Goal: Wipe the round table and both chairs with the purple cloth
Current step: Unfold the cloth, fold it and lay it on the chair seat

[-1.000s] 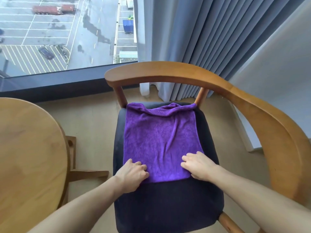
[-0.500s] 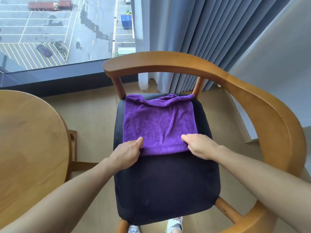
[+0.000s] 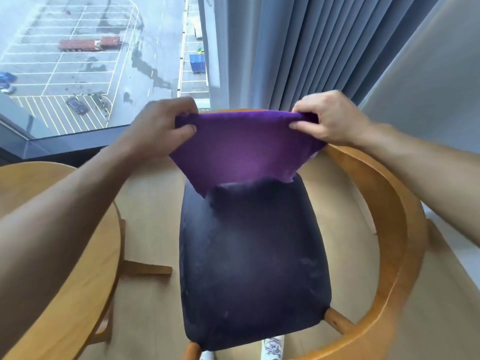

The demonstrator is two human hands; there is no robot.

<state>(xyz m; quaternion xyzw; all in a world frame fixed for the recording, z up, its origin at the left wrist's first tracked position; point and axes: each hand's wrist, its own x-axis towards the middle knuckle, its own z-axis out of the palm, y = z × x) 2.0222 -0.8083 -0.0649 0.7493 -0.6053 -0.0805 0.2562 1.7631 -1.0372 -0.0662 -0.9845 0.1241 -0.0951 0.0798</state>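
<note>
Two hands held the purple cloth (image 3: 244, 152) up above the back edge of the chair (image 3: 384, 229) seat, stretched between them. The left hand (image 3: 161, 126) pinched the cloth's upper left corner, thumb and curled fingers closed on the fabric; the right hand (image 3: 330, 118) pinched the upper right corner the same way. The cloth hung down from that top edge, its lower edge just over the rear of the dark seat cushion (image 3: 254, 268); whether it touched the cushion could not be told. The round table (image 3: 65, 294) stood at the left, beside the chair's left edge, apart from the cloth.
</note>
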